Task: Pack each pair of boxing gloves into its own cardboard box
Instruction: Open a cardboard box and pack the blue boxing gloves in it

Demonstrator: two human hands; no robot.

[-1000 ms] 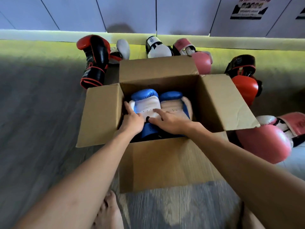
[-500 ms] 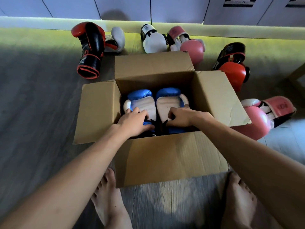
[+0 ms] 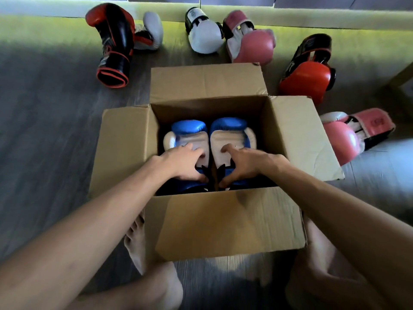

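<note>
An open cardboard box (image 3: 225, 222) stands on the floor in front of me, all four flaps folded outward. Inside it, two blue-and-white boxing gloves lie side by side, the left glove (image 3: 188, 130) and the right glove (image 3: 230, 130), rounded ends pointing away from me. My left hand (image 3: 185, 163) presses on the left glove with its fingers spread over the white palm. My right hand (image 3: 244, 164) presses on the right glove in the same way. Both thumbs point into the gap between the gloves. The gloves' cuffs are hidden under my hands and the near wall.
Loose gloves lie on the floor beyond and right of the box: a black-and-red glove (image 3: 114, 45), two white gloves (image 3: 152, 27) (image 3: 205, 34), a pink glove (image 3: 252, 44), a red glove (image 3: 307, 72) and another pink glove (image 3: 350, 135). My bare feet (image 3: 136, 238) flank the box.
Both hands have slid forward from the cuffs onto the white palms and their fingers have straightened. The gloves now lie level and parallel. My view has tilted further down.
</note>
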